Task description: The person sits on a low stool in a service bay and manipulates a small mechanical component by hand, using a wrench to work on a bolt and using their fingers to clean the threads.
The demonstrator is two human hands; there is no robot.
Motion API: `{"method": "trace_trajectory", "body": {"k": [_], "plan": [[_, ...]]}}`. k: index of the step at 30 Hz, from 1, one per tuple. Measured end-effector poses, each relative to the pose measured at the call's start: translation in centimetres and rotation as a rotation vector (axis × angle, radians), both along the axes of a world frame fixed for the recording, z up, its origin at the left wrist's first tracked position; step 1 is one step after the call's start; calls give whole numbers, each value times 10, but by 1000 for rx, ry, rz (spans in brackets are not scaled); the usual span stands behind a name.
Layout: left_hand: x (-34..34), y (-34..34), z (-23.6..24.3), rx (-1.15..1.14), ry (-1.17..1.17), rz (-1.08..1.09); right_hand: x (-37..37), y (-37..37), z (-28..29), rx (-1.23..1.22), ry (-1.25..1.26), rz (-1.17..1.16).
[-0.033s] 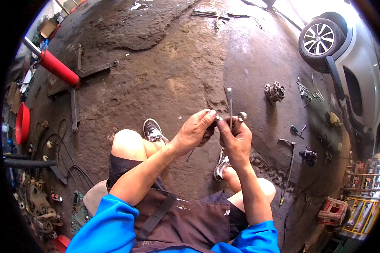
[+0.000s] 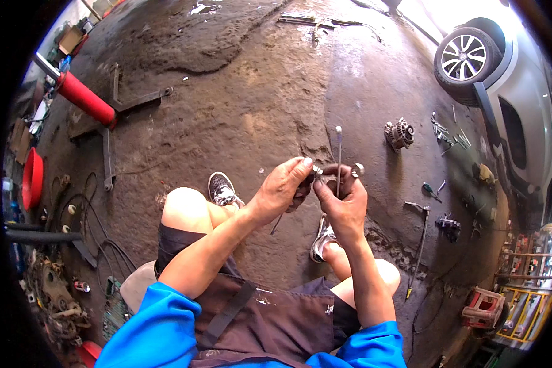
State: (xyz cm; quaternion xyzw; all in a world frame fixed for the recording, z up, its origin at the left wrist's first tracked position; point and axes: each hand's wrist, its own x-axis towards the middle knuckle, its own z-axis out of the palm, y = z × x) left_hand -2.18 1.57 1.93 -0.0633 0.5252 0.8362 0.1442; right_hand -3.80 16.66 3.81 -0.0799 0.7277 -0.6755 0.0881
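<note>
My left hand (image 2: 283,190) is closed on a small dark part with a shiny metal end (image 2: 316,172), held in front of my knees. Beside it, my right hand (image 2: 345,205) has its fingers curled around a long slim metal tool (image 2: 339,147), standing roughly upright; its thumb is near the small part. A short tool with a round silver head (image 2: 357,170) sticks out from the same hand. The hidden fingertips leave unclear exactly what each one touches.
An alternator (image 2: 400,134), scattered hand tools (image 2: 448,138) and a long-handled wrench (image 2: 420,239) lie right. A grey car (image 2: 521,135) stands beyond. Left are a red lift column (image 2: 83,98), red basin (image 2: 34,181) and hoses (image 2: 43,236). A red stand (image 2: 481,306) sits lower right.
My right hand and the long tool in it have shifted very slightly to the right. My left hand is nearly unchanged.
</note>
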Motion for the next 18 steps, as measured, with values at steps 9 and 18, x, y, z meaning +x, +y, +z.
{"method": "trace_trajectory", "body": {"k": [9,18], "plan": [[-1,1,-6,-15,19,44,-2,1,0,-86,-172,-1],[-2,-2,-6,-51,60,35,-6,6,-5,-154,-345,13]]}}
